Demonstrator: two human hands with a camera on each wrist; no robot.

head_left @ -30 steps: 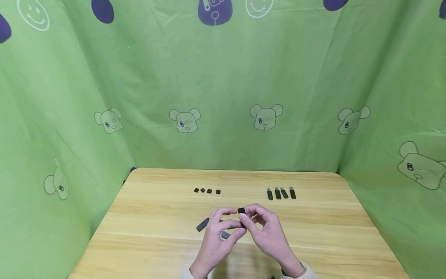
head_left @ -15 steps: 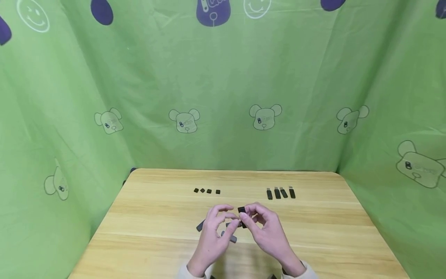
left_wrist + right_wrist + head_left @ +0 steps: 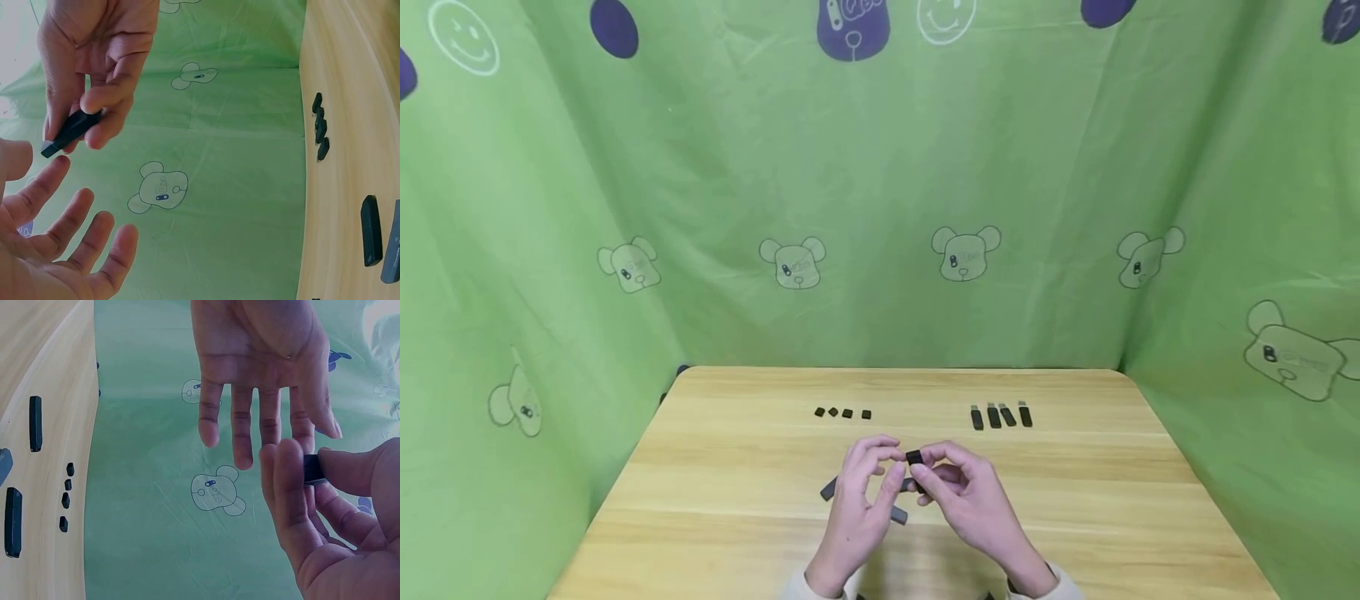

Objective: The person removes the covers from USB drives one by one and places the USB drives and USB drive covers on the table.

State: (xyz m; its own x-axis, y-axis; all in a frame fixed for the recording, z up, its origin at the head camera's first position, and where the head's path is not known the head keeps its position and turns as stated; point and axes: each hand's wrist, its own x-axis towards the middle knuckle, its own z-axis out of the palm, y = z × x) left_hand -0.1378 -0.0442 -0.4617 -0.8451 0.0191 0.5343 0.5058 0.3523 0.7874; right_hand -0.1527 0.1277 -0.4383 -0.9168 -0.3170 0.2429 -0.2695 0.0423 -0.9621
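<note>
Hands: right hand (image 3: 973, 500) still pinches black stick (image 3: 914, 457); left hand (image 3: 863, 492) now spread, empty, fingers nearer stick.

Both hands hovered close together above the near middle of the scene, wrists entering from the near edge. The left hand (image 3: 859, 508) was empty, its fingers (image 3: 75, 219) spread and nearly straight, tips toward the right hand (image 3: 972, 504). The right hand's thumb and curled fingers (image 3: 289, 487) pinched together at the tips.

black stick (image 3: 314, 469) mostly hidden by fingers, wrists cut off by edge
</note>
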